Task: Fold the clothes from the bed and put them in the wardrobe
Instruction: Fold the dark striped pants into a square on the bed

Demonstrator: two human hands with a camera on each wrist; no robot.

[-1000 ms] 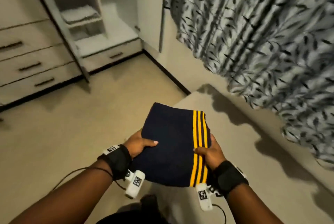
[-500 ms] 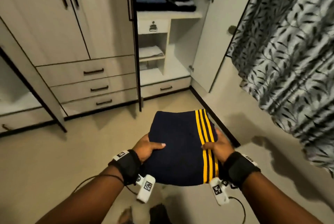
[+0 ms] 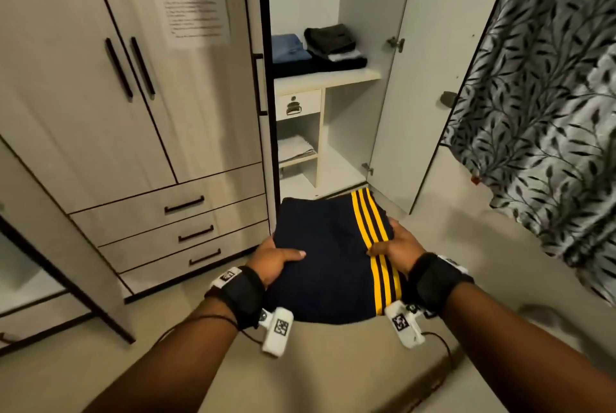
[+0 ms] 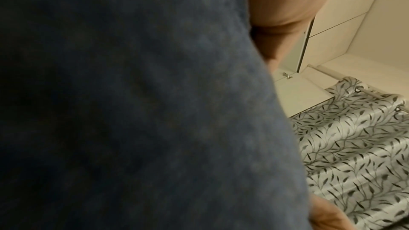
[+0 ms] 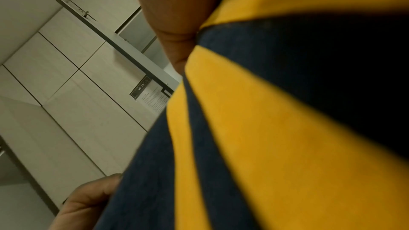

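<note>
Head view shows the folded navy garment (image 3: 328,262) with yellow stripes at lower centre, below the open wardrobe (image 3: 328,79). Left hand (image 3: 273,261) and right hand (image 3: 395,242) grip its side edges, thumbs on top.

Folded garment (image 3: 330,259) before open wardrobe (image 3: 333,152), clothes stack (image 3: 320,49) on shelf (image 3: 328,76), curtain (image 3: 540,106) right

The wardrobe's top shelf (image 3: 328,77) carries folded clothes — a blue piece (image 3: 287,47) on the left, a dark stack (image 3: 333,44) beside it. A lower shelf (image 3: 297,159) holds pale folded cloth (image 3: 295,146).
</note>
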